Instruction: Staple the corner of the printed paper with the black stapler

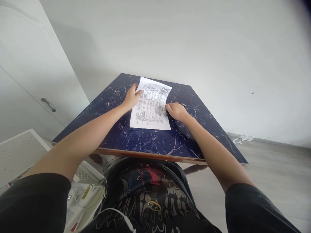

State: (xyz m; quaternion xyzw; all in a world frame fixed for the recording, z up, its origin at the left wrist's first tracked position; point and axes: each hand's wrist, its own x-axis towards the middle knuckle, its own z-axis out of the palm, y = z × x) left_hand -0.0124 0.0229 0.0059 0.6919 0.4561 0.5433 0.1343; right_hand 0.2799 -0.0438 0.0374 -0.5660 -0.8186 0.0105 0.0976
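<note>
A white printed sheet of paper (152,108), perhaps more than one layer, lies over the dark blue marbled table (145,140), its upper right part curved upward. My left hand (132,96) grips the sheet's upper left edge, thumb on top and the other fingers mostly out of sight behind it. At the right edge of the paper my right hand (177,111) is closed in a fist, knuckles up. A small dark object (167,114) shows beneath its fingers, mostly covered, and its kind cannot be made out.
A small pale piece (184,104) lies on the table just beyond my right hand. White wall stands behind, with a handled white cabinet (48,105) at left. A white cart (85,194) with cables and small items is low on the left. A power strip (243,139) rests by the right wall.
</note>
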